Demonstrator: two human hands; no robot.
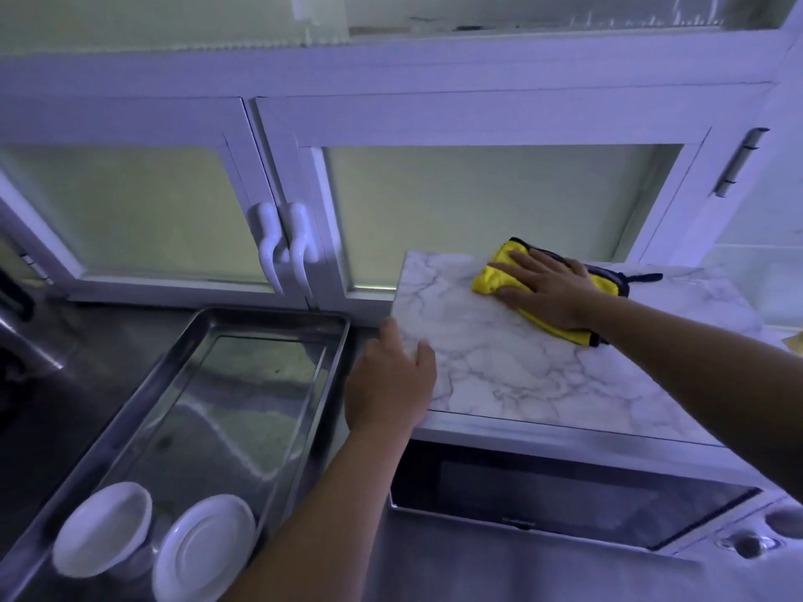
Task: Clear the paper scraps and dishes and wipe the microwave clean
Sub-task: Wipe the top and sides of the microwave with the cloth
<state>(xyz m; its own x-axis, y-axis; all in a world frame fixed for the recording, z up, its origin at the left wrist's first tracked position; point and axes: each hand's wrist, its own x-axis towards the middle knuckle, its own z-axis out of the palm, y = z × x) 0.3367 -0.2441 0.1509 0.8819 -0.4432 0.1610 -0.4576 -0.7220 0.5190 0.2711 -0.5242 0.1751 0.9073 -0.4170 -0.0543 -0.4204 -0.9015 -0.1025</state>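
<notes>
Pressing flat, my right hand (547, 293) spreads straight fingers on the yellow cloth (495, 278) at 2 o'clock atop the marbled microwave (499, 371); my left hand (391, 384) rests relaxed over its left edge, gripping nothing. At 7 o'clock, a white bowl (102, 527) and a white plate (204, 545) lie in the steel tray (278, 323).

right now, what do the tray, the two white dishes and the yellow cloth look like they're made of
Tray: looks like stainless steel, polished; it mirrors the cabinet above.
White dishes: glossy, smooth, likely glazed ceramic, though melamine is possible.
Yellow cloth: soft plush fabric, probably microfibre, with dark sewn edging.
</notes>
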